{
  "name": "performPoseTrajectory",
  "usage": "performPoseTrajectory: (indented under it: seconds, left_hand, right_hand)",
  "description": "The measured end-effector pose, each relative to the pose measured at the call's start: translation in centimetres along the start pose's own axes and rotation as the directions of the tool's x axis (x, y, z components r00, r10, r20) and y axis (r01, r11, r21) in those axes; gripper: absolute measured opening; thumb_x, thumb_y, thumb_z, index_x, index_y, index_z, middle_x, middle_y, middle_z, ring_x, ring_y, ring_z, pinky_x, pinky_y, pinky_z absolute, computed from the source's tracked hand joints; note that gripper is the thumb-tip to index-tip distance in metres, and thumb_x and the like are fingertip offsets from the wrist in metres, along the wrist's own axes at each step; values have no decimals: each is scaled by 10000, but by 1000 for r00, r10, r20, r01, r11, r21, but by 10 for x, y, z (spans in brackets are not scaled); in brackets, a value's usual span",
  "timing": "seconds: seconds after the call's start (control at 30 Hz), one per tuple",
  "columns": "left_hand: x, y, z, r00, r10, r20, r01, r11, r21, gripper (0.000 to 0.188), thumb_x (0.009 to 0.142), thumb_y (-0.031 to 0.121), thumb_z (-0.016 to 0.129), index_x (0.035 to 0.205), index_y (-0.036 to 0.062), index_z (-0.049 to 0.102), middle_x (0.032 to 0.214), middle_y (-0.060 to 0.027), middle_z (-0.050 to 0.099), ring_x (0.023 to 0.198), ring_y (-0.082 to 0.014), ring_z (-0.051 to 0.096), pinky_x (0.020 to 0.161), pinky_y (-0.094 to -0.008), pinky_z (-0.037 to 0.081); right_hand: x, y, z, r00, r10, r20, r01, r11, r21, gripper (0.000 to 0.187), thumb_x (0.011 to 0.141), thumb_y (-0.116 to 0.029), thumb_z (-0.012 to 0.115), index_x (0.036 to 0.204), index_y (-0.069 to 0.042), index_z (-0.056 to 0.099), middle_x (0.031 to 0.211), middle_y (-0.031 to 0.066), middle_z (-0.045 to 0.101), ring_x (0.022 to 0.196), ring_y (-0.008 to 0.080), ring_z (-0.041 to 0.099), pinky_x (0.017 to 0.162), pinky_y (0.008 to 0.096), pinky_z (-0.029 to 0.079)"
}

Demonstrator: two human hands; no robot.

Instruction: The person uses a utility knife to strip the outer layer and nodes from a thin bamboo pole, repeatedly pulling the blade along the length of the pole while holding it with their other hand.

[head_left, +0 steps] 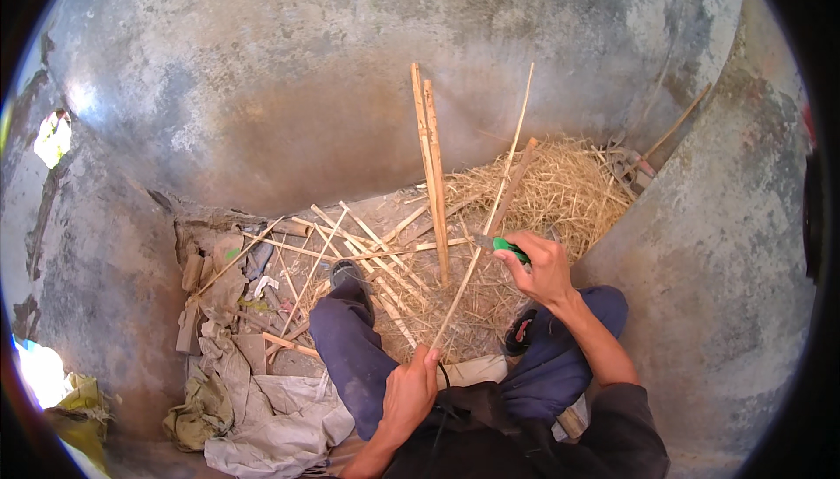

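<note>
One long pale strip [458,298] runs forward from our left hand [409,390], which pinches it and hides its near end. Our right hand [544,271] clasps a green-handled knife [511,249], its blade hard to make out. Beyond lie heaped shavings [569,186].

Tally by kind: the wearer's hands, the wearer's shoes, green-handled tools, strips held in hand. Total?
Hands: 2 (left hand, right hand)
Shoes: 2
Green-handled tool: 1
Held pale strip: 1
Total: 6

Green knife handle [509,249] partly hidden in right grip [544,269], left forearm [372,454] cropped below.
</note>
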State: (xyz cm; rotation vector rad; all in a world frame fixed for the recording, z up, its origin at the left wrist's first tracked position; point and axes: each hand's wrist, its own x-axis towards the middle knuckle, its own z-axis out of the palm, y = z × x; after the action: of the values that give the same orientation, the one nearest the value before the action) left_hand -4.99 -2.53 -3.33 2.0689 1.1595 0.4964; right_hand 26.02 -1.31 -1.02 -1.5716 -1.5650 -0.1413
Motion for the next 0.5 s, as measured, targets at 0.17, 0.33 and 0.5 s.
performPoseTrajectory:
  seconds: [0.17,0.33,0.5]
  left_hand:
    - [7,-2,-2,998,16,-57,-23,992,-122,289,1149,256,592,994,13,566,687,-272,625,681,-532,637,587,-580,463]
    - [22,2,-5,996,5,-88,-35,938,-344,301,1118,246,678,960,-8,634,647,-202,566,518,-344,548,538,-441,421]
    - [29,16,-5,990,2,-144,-54,932,-357,311,1117,258,685,961,-10,656,628,-176,545,507,-240,494,529,-414,407]
  right_hand:
    - [-3,-15,3,999,17,36,-17,1000,-2,304,995,-324,805,1038,-25,782,869,142,762,700,327,741,613,407,558]
    - [-27,-50,14,985,-111,131,107,994,35,310,960,-345,834,1018,-46,775,845,97,731,659,291,722,565,392,539]
    - [-37,-62,21,980,-180,91,176,983,44,333,923,-369,863,1014,-62,774,791,61,676,612,278,692,545,386,529]
